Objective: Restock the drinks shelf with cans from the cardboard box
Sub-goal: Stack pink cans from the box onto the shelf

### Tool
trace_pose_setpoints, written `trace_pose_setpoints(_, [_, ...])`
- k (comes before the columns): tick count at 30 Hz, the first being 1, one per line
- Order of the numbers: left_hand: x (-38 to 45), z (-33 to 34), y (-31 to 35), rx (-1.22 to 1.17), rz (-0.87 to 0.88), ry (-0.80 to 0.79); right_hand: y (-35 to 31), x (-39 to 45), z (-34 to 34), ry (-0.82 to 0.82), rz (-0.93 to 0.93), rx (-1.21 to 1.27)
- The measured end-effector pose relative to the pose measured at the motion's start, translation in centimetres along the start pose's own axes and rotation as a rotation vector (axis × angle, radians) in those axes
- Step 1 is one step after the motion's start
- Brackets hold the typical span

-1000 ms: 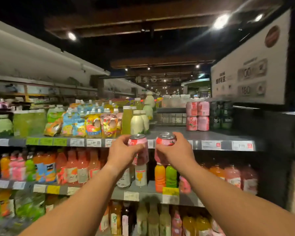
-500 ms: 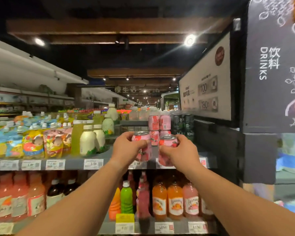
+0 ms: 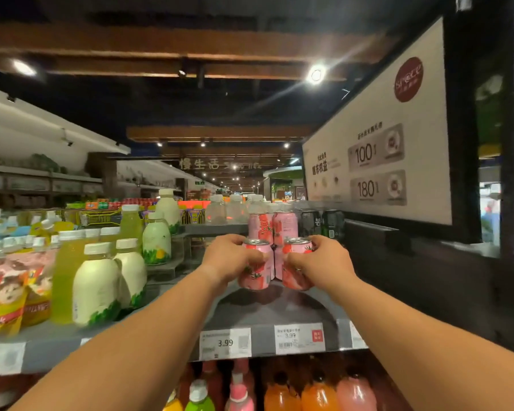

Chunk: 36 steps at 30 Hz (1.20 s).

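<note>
A white sign (image 3: 377,149) with the numbers 100 and 180 was seen filling the upper right, framed in black. Below it the grey shelf (image 3: 267,310) was spread across the view, with two price tags (image 3: 225,343) reading 3.99 fixed to its front edge. On its left part white bottles (image 3: 97,286) were stood beside yellow-green bottles (image 3: 64,274), and printed pouches (image 3: 3,292) were packed at the far left. At the back of the shelf pink cans (image 3: 285,223) were stacked, with dark cans (image 3: 321,222) just to their right. Orange, pink and green bottles were ranged on the level beneath.

Two bare forearms were stretched forward over the shelf front. The left hand (image 3: 230,261) was wrapped round the left can (image 3: 254,269), fingers curled over its front and thumb side against its near wall. The right hand (image 3: 321,264) was curled the same way round the right can (image 3: 296,268), a ring being visible on one finger. Both cans were pink with strawberry prints and silver tops, held upright and side by side, a narrow gap being left between them, just in front of the stacked pink cans. Whether their bases were touching the shelf could not be told, though shadows were cast right beneath them
</note>
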State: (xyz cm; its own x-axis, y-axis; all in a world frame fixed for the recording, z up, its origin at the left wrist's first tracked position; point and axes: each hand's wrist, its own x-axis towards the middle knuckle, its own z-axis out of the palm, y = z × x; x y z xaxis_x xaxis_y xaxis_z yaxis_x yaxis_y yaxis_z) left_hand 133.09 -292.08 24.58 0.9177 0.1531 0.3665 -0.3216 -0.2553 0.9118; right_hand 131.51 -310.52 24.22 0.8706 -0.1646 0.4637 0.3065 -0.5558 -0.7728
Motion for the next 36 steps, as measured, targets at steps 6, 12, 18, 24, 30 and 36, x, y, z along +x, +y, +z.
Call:
trace_pose_setpoints(6, [5.0,0.9,-3.1,0.018,-0.097,-0.053,2.3,4.7,3.0,-0.054,0.092,-0.039])
trace_pose_setpoints(12, [7.2,1.5,-4.3,0.069,-0.138,-0.041,3.7,7.6,4.3,-0.122,0.135,-0.101])
trace_pose_setpoints(18, [8.2,2.3,-5.4,0.112,-0.159,-0.052,4.7,8.8,4.7,-0.137,0.144,-0.137])
trace_pose_setpoints(24, [8.8,2.5,-6.3,0.121,-0.151,-0.051,5.0,9.9,5.1,-0.185,0.125,-0.192])
trace_pose_setpoints(30, [8.9,2.5,-6.8,0.071,-0.142,-0.087,5.6,10.4,5.6,-0.21,0.106,-0.182])
trace_pose_setpoints(36, [9.0,2.7,-7.2,0.066,-0.133,-0.104,6.1,10.5,5.8,-0.205,0.09,-0.152])
